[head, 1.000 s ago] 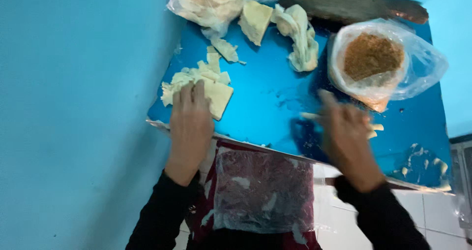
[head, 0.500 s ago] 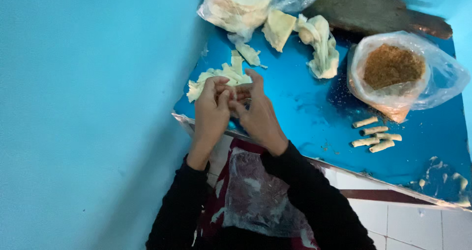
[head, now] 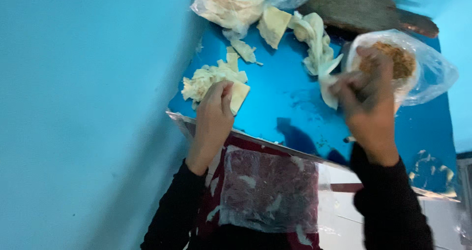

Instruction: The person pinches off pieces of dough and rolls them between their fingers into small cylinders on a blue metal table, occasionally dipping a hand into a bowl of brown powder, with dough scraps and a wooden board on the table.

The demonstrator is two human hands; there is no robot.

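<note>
My left hand rests flat on a pale square leaf at the near left of the shiny blue tray, beside a small heap of torn pale leaves. My right hand is blurred with motion over the tray's right side, just in front of a bowl of brown crumbly filling lined with a clear plastic bag. Its fingers look curled; whether they hold anything is unclear. A twisted strip of pale leaves lies just left of that hand.
A plastic bag of stacked pale leaves sits at the tray's far left, with a loose leaf by it. A dark wooden board lies behind. A clear plastic sheet covers my lap. A blue wall fills the left.
Half a second ago both hands were together at the leaf heap. The right hand has since swung right toward the filling bowl; the left stays on the leaf. The view shifted, hiding the rolled pieces.
</note>
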